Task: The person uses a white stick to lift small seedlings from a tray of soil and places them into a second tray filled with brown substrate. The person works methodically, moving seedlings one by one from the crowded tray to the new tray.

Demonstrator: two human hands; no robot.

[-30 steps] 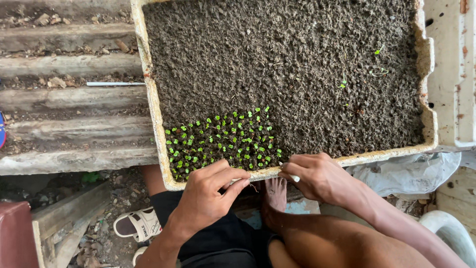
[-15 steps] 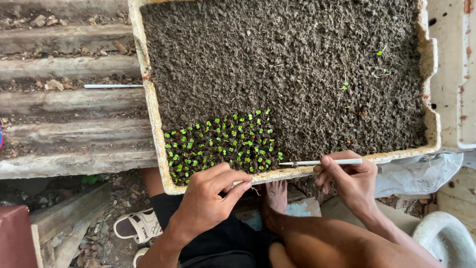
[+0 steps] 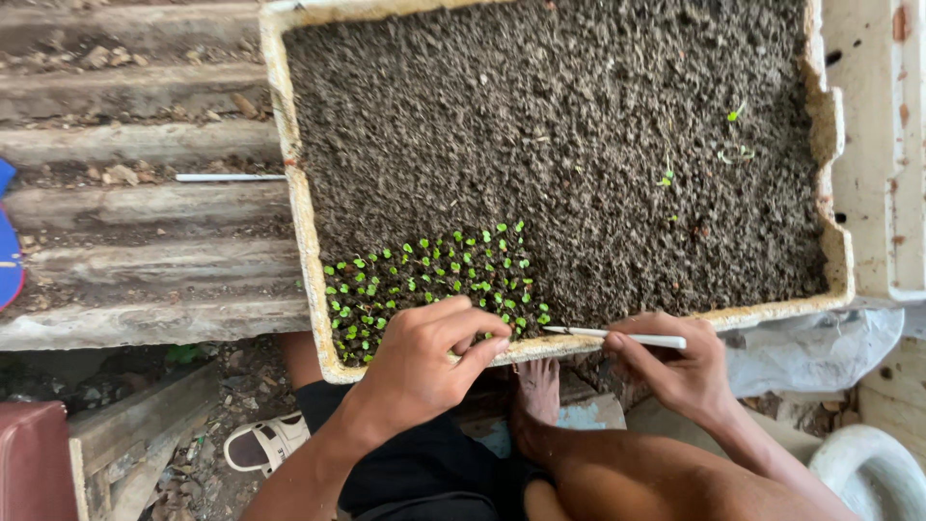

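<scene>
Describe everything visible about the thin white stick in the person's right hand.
The white stick is a slim, straight, pen-like rod, smooth and probably plastic, tapering to a pointed tip. It lies almost level, tip pointing left, along the near rim of the foam tray. The right hand pinches its rear half between thumb and fingers, covering part of the shaft. The tip sits at the soil's edge just right of the green seedlings, close to the left hand, without visibly touching it.

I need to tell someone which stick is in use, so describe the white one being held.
Find the soil tray. At its near rim, the right hand holds a thin white stick, tip toward the green seedlings. The other white stick lies untouched left of the tray.
</scene>
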